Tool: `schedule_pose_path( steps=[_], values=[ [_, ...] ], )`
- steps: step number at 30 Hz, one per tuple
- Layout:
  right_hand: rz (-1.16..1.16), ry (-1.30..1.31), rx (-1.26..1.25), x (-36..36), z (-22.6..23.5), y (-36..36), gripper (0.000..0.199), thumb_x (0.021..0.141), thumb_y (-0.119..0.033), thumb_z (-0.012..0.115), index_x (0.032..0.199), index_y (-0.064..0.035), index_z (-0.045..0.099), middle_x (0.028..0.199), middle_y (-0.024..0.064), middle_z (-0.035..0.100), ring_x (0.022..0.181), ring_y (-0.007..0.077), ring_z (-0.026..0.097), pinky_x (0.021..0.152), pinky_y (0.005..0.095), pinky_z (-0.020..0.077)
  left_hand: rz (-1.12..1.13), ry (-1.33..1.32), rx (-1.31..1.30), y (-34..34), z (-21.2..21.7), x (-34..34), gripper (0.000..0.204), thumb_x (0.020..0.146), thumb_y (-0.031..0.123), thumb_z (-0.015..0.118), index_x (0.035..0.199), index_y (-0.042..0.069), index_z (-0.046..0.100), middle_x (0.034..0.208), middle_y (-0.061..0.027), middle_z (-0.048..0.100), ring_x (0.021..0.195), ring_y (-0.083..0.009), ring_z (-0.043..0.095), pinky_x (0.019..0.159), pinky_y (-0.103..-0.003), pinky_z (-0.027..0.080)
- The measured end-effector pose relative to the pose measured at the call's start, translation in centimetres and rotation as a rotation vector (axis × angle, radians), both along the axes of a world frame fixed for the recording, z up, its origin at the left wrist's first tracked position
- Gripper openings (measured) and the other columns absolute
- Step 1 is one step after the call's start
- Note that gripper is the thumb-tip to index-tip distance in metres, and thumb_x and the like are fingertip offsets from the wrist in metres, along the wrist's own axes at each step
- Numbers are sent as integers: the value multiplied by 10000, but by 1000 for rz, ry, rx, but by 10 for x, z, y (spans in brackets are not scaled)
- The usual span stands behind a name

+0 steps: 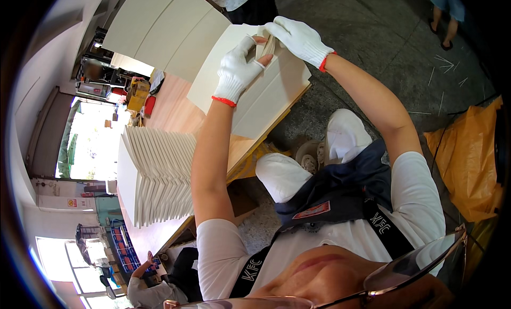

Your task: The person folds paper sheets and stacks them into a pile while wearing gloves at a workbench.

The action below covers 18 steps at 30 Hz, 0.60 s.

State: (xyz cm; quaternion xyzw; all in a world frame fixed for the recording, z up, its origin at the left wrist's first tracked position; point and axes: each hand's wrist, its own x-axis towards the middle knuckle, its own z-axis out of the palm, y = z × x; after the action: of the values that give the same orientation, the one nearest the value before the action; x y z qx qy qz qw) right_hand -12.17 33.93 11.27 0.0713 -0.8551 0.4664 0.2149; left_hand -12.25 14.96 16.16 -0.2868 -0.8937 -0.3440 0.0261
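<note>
My left hand (239, 71) wears a white knit glove with a red cuff, its thumb and index fingertips bare. Those fingers close around the raised edge of a small bundle of cream cardboard flaps (269, 46). Against the bundle's other side presses my right hand (301, 40), fully gloved in white, its fingers together and bent over the top; its thumb is hidden. Under both hands lies a creased cream cardboard sheet (255, 109) at the table's right edge. How many layers are between my fingers cannot be made out.
A tall pile of folded cardboard (159, 176) stands on the wooden table (173, 104), left of my forearm. More creased sheets (165, 30) lie at the far end. People stand beyond the table, at far right and lower left. An orange sack (468, 155) is at right.
</note>
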Motion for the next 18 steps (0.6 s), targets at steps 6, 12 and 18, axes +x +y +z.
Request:
schedule_pose_path(
  steps=[6, 12, 18],
  values=[
    [-38, 0, 144, 5, 6, 9, 487, 961, -531, 384, 922, -94, 595, 850, 160, 659, 823, 362, 642, 733, 455, 490, -57, 214, -8, 2, 6, 5, 300, 894, 218, 622, 1193, 191, 627, 971, -141, 695, 843, -257, 673, 792, -350, 518],
    [10, 93, 763, 19, 17, 32, 398, 969, -464, 439, 905, -120, 630, 719, 107, 646, 684, 318, 636, 623, 434, 489, 12, 164, -120, 1, 11, 9, 243, 961, 216, 511, 1161, 193, 647, 936, -121, 689, 829, -267, 666, 782, -345, 516],
    [72, 71, 283, 11, 21, 16, 388, 969, -434, 438, 914, -89, 606, 774, 124, 641, 746, 315, 642, 681, 420, 494, -23, 208, -136, 0, 8, 6, 225, 962, 234, 510, 1119, 192, 665, 915, -115, 687, 824, -250, 660, 774, -345, 512]
  ],
)
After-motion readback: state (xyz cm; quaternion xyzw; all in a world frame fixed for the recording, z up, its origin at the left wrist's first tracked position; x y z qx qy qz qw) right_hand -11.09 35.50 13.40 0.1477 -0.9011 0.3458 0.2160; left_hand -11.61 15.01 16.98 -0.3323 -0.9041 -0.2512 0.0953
